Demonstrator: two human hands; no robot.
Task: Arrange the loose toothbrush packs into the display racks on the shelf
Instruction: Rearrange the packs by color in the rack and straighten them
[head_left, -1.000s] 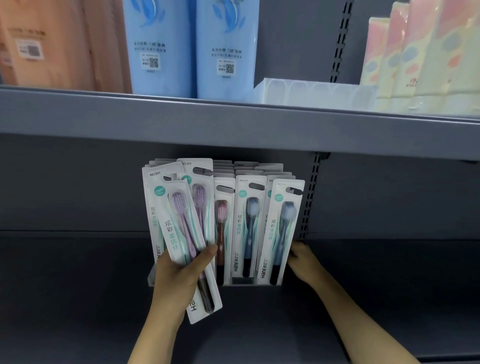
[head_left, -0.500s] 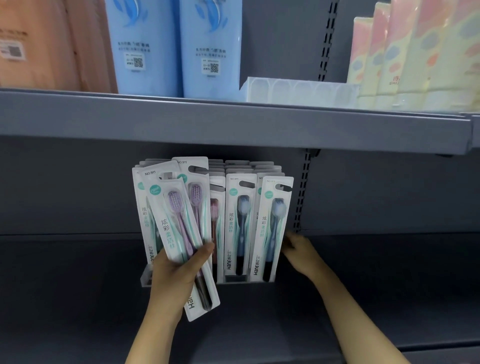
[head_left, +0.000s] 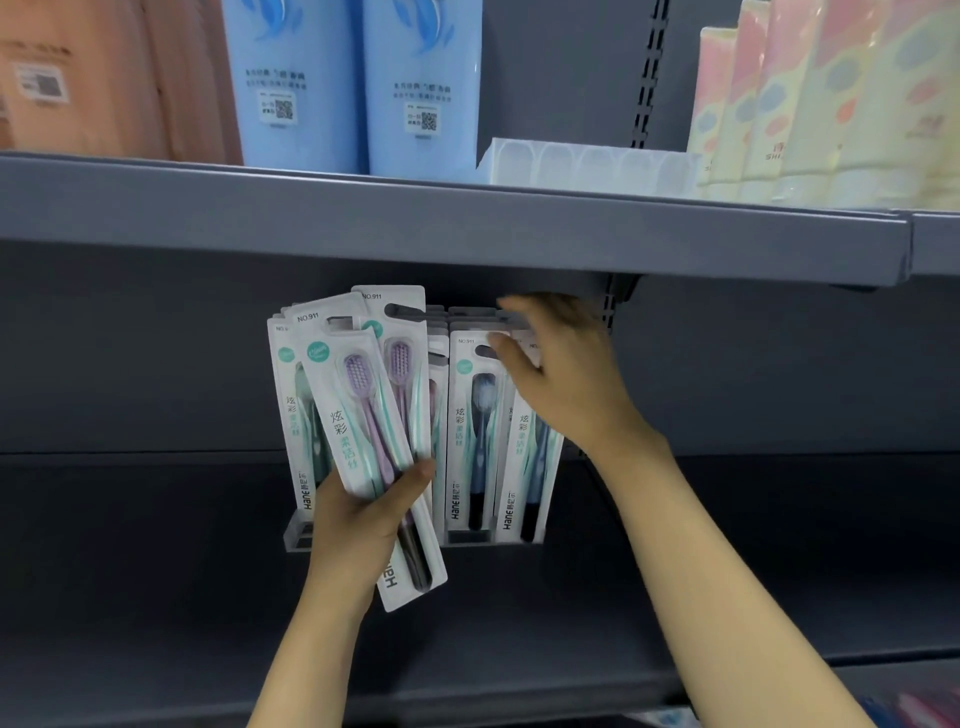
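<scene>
A clear display rack (head_left: 297, 535) stands on the dark lower shelf (head_left: 156, 571), filled with upright white toothbrush packs (head_left: 470, 436) in several rows. My left hand (head_left: 363, 514) grips a tilted pack with a purple toothbrush (head_left: 358, 415) in front of the rack's left side, together with a second purple pack behind it. My right hand (head_left: 561, 384) is raised over the tops of the right-hand rows, fingers spread and blurred, touching the upper edges of the packs there. The rack's right rows are partly hidden by that hand.
The grey upper shelf edge (head_left: 467, 228) hangs just above the pack tops. On it stand blue packages (head_left: 358, 83), an orange-pink pack (head_left: 104, 78), a clear empty rack (head_left: 587, 161) and pastel packages (head_left: 831, 104). A slotted upright (head_left: 610, 312) runs behind the rack.
My right hand has risen from the rack's lower right side to the tops of the right-hand packs. My left hand keeps its packs in about the same place.
</scene>
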